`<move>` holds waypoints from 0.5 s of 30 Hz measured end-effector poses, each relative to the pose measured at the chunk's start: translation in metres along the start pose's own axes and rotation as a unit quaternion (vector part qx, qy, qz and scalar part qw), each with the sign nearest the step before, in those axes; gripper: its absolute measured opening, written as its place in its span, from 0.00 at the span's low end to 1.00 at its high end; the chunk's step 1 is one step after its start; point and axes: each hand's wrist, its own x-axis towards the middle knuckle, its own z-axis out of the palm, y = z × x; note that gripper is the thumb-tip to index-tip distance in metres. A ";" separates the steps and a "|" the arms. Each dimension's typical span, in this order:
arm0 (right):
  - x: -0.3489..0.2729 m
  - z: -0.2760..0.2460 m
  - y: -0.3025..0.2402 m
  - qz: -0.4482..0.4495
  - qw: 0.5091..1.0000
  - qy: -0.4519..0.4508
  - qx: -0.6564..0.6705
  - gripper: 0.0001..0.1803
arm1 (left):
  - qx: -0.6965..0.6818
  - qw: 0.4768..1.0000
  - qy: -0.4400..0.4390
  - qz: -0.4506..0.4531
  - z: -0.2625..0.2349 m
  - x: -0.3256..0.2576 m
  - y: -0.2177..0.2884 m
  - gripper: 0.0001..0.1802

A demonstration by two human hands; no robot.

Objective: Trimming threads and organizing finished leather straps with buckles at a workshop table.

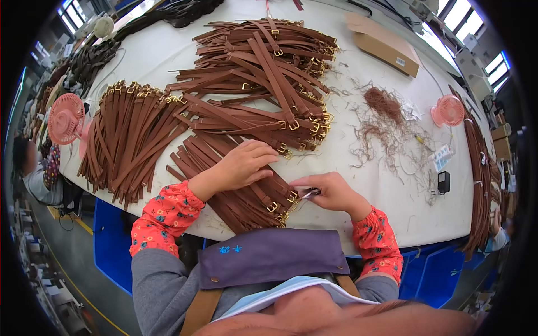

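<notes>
Brown straps with gold buckles lie in a near bundle [224,193] in front of me. My left hand [246,163] rests across this bundle, its fingers stretched over the straps. At the buckle end, my right hand [330,191] is closed around a small metal tool that looks like thread snips [310,193]. The tool's tip is close to the buckles, and the rest is hidden in my palm. A larger heap of the same straps [263,84] lies beyond my left hand. Another fanned bundle [131,137] is at the left.
Loose brown threads [386,112] are scattered over the white table [347,151]. A cardboard box [384,47] stands at the far right. Pink fans [66,119] stand at both sides. A small black box [443,182] sits near the right edge, beside long hanging brown straps [476,185].
</notes>
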 end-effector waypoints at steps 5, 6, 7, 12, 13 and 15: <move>0.051 -0.030 -0.031 0.071 0.944 0.198 -0.255 0.34 | 0.086 0.994 0.054 0.034 0.021 -0.017 0.016 0.16; 0.065 -0.027 -0.029 0.069 0.944 0.198 -0.254 0.34 | 0.082 0.995 0.052 0.038 0.019 -0.018 0.015 0.18; 0.075 -0.024 -0.023 0.075 0.927 0.188 -0.317 0.36 | 0.082 0.995 0.052 0.039 0.017 -0.016 0.016 0.18; 0.112 -0.036 0.042 0.124 0.880 0.219 -0.402 0.39 | 0.092 0.995 0.044 0.013 0.017 -0.018 0.024 0.11; 0.118 -0.044 0.048 0.157 0.874 0.222 -0.402 0.38 | 0.092 0.995 0.044 0.012 0.019 -0.018 0.025 0.11; 0.126 -0.050 0.059 0.168 0.870 0.240 -0.398 0.33 | 0.087 0.995 0.049 -0.019 0.024 -0.018 0.026 0.12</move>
